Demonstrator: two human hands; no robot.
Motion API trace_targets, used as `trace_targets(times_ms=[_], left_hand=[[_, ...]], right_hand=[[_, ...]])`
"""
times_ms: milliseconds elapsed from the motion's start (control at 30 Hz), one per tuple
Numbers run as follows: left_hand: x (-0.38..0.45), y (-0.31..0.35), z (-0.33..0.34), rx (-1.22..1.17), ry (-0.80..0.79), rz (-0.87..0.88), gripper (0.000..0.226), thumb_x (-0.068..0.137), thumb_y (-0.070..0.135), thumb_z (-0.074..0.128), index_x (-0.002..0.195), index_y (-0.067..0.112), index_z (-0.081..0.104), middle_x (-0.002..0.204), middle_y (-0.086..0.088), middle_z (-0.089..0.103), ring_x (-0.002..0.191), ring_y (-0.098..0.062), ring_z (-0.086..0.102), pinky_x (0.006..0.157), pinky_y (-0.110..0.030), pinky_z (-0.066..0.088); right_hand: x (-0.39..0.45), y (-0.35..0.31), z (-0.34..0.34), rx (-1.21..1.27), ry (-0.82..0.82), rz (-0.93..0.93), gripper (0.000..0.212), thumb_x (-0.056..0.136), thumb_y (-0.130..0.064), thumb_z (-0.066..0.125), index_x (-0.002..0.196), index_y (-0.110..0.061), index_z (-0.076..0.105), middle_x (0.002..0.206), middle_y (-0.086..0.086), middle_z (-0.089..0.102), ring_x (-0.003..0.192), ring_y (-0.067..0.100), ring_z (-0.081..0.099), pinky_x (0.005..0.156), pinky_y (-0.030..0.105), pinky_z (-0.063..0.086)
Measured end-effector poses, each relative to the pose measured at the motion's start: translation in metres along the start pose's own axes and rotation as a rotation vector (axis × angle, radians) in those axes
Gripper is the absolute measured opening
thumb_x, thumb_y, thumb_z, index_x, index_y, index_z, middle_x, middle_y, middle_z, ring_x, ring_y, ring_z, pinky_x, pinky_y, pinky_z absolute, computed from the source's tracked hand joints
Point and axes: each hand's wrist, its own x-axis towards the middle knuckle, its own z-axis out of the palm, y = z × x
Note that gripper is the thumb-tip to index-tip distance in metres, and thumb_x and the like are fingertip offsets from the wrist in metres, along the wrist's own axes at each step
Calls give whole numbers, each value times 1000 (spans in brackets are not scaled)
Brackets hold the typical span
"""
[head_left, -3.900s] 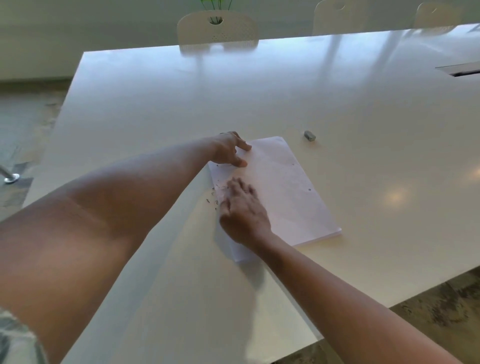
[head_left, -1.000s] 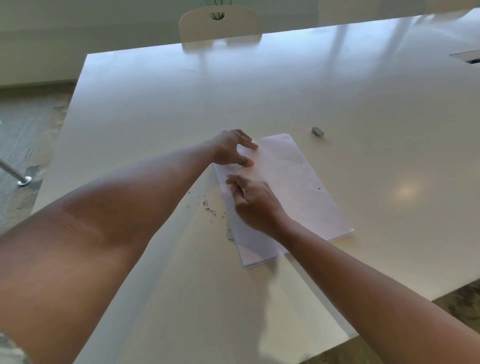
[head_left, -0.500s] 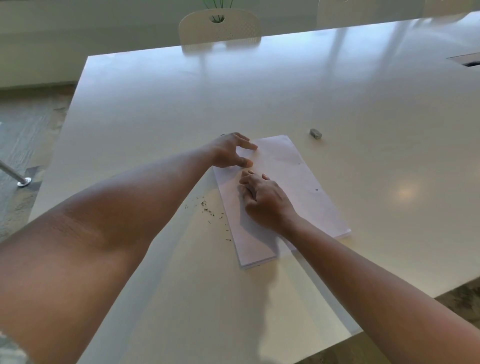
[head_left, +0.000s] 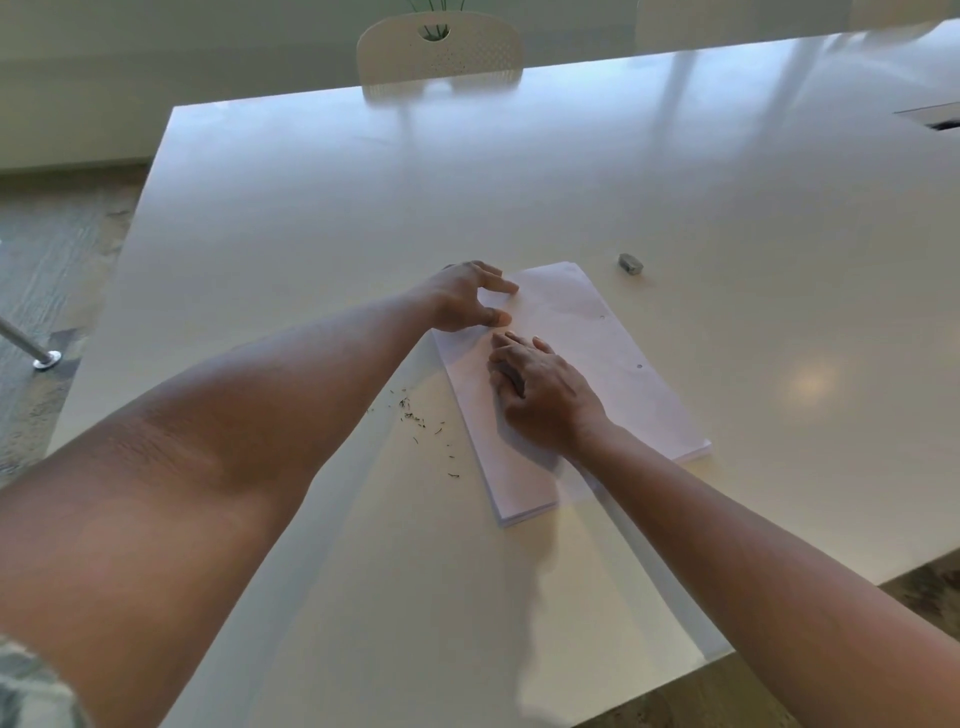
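Paper stack (head_left: 613, 353): askew on glossy table (head_left: 675, 182).
Left hand (head_left: 460, 304): fingers apart, pressing 11 o'clock corner.
Right hand (head_left: 545, 397): fingers together, flat.
Room: chair (head_left: 467, 57), 12 o'clock.

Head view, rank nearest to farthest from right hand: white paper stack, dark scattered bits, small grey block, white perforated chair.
1. White paper stack, under the right hand, touching.
2. Dark scattered bits, on the white table left of the stack.
3. Small grey block, beyond the stack's far right corner.
4. White perforated chair, at the far end.
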Motion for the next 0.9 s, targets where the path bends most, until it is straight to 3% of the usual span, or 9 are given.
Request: trace_targets(times_ms=[233,400,533,700,800,900], left_hand=[[3,4,2,7,-1,7,55,94,40,73,146,36,56,162,5,38,140,-26,44,120,-43,32],[3,6,-7,90,-152,-5,69,92,46,73,154,38,44,168,6,24,144,-24,41,121,-40,32],[5,6,-10,115,-190,-25,71,92,46,73,155,40,41,168,7,21,144,-23,40,120,-40,31],[7,7,-10,136,-186,-36,70,93,45,72,155,40,41,168,8,21,143,-22,43,120,-38,30],[7,7,-10,138,-180,-32,70,93,45,73,155,40,41,168,8,21,143,-23,43,121,-39,30],[5,6,-8,129,-157,-22,68,94,44,72,155,39,42,168,6,23,143,-23,42,120,-38,30]], right_hand=[[2,6,-1,-20,11,9,41,103,-27,39,141,-14,52,158,1,35,148,15,27,115,16,2],[2,3,1,-47,22,-14,44,104,-26,37,144,-14,48,158,0,36,148,12,25,121,24,6],[-6,-20,14,-46,-17,-18,44,103,-23,36,144,-8,43,162,7,26,150,16,17,121,26,2],[-29,-73,52,66,-150,-60,62,106,-41,30,156,-8,16,166,9,9,153,13,0,120,23,-9],[-39,-103,58,233,-219,-102,60,107,-41,31,156,-10,18,165,8,15,152,15,4,119,24,-3],[-36,-111,51,373,-192,-78,50,106,-40,33,150,-17,31,159,6,32,149,21,21,122,38,19]])
